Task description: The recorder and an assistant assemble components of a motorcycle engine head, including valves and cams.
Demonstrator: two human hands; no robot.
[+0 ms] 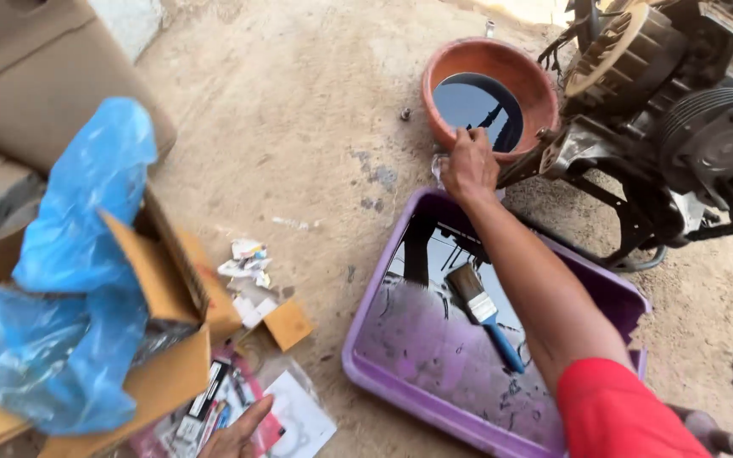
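Nearest us, our left hand (235, 432) rests open, palm down, on printed sheets (294, 420) beside a cardboard box (163, 297) holding blue plastic (69, 271). Mid-scene, a blue-handled paintbrush (485, 314) lies in the purple tray (383, 377) of dark liquid. Farther, our right hand (468, 165) pinches the near rim of the terracotta bowl (468, 64). An engine (689, 110) sits far right.

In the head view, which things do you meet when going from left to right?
Blue plastic bag → cardboard box → left hand → paintbrush in purple tub → engine.
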